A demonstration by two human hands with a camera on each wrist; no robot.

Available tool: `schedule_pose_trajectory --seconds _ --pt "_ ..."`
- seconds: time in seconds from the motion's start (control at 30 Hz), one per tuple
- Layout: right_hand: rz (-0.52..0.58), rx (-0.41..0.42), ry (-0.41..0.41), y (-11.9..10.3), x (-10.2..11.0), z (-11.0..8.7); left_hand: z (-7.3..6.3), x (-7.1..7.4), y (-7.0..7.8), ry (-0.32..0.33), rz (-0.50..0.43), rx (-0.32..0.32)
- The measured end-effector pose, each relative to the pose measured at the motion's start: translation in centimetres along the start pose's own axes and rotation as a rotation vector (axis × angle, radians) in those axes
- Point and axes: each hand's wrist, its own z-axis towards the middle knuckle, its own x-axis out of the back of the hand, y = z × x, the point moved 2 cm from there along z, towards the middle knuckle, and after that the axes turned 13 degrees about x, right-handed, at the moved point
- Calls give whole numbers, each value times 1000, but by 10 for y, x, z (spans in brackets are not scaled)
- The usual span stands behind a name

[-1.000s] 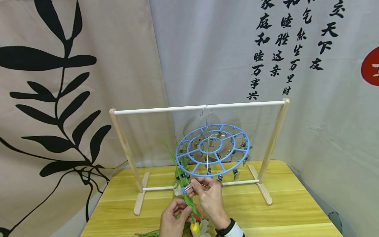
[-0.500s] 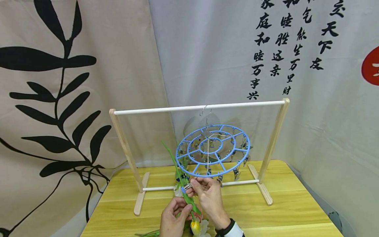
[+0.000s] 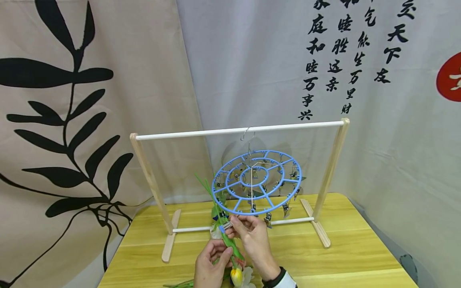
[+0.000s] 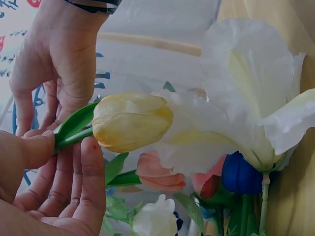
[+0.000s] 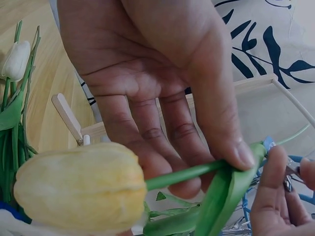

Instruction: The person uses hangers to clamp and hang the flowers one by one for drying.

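Fingers of the left hand [image 3: 212, 262], pinching a yellow tulip [image 3: 236, 277] by its stem [image 4: 76, 138], toward the desk's [image 3: 306, 260] front edge; those of the right hand [image 3: 255, 242], gripping a metal clip [image 3: 227, 225] at that stem, best done with stem steady and clip squarely across it.

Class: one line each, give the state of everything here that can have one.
Yellow tulip with green stem: bloom closed, held in the left hand
Silver metal clip: pinched by the right hand, grip on stem unclear
Round blue plastic hanger: hung from the white rod
Pale wooden stand: upright on the yellow wooden table
Large white ruffled flower: petals open
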Motion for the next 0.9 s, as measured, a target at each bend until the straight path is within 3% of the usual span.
schedule_pose_trajectory --seconds 0.4,0.7,0.9 --pt "10 -26 -16 -1 -3 0 -1 -3 6 63 -13 -10" --pt "-62 -1 -108 -1 0 -5 -1 1 7 79 -19 33" --pt "-135 82 -205 5 13 -12 -1 4 6 92 -32 18"
